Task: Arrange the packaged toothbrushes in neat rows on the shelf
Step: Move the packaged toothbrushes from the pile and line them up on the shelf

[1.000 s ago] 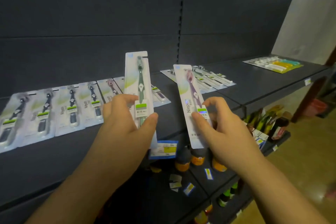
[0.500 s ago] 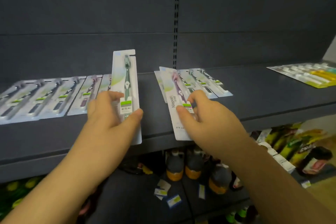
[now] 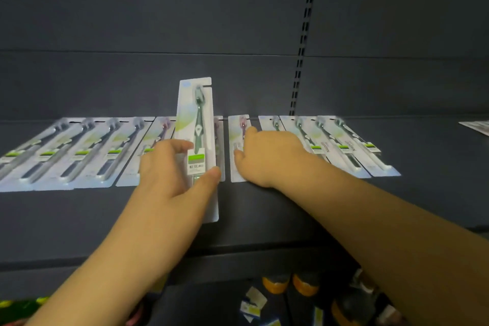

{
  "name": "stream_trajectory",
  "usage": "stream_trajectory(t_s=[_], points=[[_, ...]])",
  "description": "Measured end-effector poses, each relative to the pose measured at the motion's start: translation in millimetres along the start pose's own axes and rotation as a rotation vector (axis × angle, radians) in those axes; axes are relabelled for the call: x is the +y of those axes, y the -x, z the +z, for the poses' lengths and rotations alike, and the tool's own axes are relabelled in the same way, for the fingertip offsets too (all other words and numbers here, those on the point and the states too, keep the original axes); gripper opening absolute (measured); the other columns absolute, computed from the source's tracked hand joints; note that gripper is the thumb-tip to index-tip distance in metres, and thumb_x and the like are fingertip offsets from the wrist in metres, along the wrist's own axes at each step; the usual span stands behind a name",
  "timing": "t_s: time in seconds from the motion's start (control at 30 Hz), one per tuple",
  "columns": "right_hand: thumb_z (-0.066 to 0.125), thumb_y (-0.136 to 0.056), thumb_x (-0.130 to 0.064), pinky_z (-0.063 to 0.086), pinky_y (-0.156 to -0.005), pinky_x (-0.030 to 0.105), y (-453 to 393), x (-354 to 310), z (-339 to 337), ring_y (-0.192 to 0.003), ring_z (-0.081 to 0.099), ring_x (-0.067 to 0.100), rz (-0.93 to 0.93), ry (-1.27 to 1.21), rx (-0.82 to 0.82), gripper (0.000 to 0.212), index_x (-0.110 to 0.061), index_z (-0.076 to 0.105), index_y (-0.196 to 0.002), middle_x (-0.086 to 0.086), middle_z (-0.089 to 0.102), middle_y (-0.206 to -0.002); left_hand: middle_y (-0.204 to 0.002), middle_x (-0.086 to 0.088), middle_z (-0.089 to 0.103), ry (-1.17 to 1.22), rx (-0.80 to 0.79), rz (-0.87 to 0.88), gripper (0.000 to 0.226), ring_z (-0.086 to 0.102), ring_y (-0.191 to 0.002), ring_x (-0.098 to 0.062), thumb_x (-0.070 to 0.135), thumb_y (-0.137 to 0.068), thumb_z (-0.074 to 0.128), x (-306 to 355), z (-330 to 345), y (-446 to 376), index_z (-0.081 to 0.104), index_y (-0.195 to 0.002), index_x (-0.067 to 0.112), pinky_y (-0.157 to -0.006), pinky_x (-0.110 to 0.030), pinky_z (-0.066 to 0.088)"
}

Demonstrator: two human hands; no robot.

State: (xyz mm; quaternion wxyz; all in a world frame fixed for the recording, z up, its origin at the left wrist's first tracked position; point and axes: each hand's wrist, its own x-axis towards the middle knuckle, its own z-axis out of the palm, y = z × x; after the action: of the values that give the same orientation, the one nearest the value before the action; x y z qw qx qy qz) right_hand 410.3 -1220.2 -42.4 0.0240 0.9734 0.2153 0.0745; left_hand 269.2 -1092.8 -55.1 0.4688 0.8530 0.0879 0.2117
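My left hand [image 3: 174,169] pinches a packaged green toothbrush [image 3: 197,124] and holds it upright above the dark shelf [image 3: 264,214]. My right hand [image 3: 267,159] lies flat on a packaged purple toothbrush [image 3: 238,132] and presses it onto the shelf near the back. Left of my hands several packaged toothbrushes [image 3: 79,153] lie side by side in a row. Another group of packaged toothbrushes [image 3: 341,143] lies to the right, partly behind my right hand.
The back panel [image 3: 238,21] rises right behind the rows. A slotted upright [image 3: 301,42] runs down it. Another flat package [image 3: 476,127] shows at the far right edge. Below the shelf stand bottles with orange labels [image 3: 291,283] and loose price tags [image 3: 254,302].
My right hand has carried the purple toothbrush pack back and laid it flat on the shelf between the two groups. My left hand still holds the green pack upright. The view has come closer.
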Motion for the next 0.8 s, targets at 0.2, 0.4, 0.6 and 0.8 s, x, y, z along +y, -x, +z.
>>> stream_trajectory(t_s=[0.2, 0.4, 0.6, 0.8], points=[[0.032, -0.104, -0.035, 0.047, -0.077, 0.039, -6, -13, -3, -0.096, 0.060, 0.030, -0.065, 0.093, 0.006, 0.042, -0.014, 0.047, -0.137, 0.006, 0.051, -0.089, -0.120, 0.012, 0.043, -0.067, -0.018, 0.018, 0.042, 0.052, -0.092, -0.001, 0.053, -0.079, 0.053, -7, -5, -19, 0.035, -0.116, 0.045, -0.076, -0.029, 0.043], [0.033, -0.097, -0.058, 0.038, -0.063, 0.036, -8, -11, -2, -0.073, 0.051, 0.024, -0.045, 0.015, 0.012, 0.043, -0.017, 0.046, -0.101, -0.001, 0.043, -0.073, -0.109, 0.027, 0.032, -0.198, -0.127, 0.025, 0.031, 0.048, -0.088, 0.009, 0.063, -0.073, 0.045, -5, -1, -16, 0.028, -0.100, 0.061, -0.073, -0.027, 0.044], [0.033, -0.098, -0.053, 0.041, -0.062, 0.034, 6, 17, -17, -0.068, 0.051, 0.018, -0.115, 0.014, 0.085, 0.035, -0.020, 0.044, -0.099, -0.005, 0.047, -0.074, -0.112, 0.027, 0.028, -0.221, -0.144, 0.055, 0.030, 0.050, -0.090, 0.002, 0.060, -0.084, 0.045, 19, 15, 0, 0.025, -0.105, 0.056, -0.079, -0.028, 0.046], [0.039, -0.095, -0.058, 0.047, -0.075, 0.033, 17, 66, -18, -0.092, 0.058, 0.015, -0.147, -0.013, 0.145, 0.037, -0.030, 0.055, -0.113, -0.007, 0.062, -0.105, -0.122, 0.021, 0.028, -0.330, -0.144, 0.045, 0.034, 0.052, -0.093, -0.005, 0.060, -0.089, 0.043, 34, 29, -4, 0.024, -0.116, 0.050, -0.071, -0.025, 0.040]])
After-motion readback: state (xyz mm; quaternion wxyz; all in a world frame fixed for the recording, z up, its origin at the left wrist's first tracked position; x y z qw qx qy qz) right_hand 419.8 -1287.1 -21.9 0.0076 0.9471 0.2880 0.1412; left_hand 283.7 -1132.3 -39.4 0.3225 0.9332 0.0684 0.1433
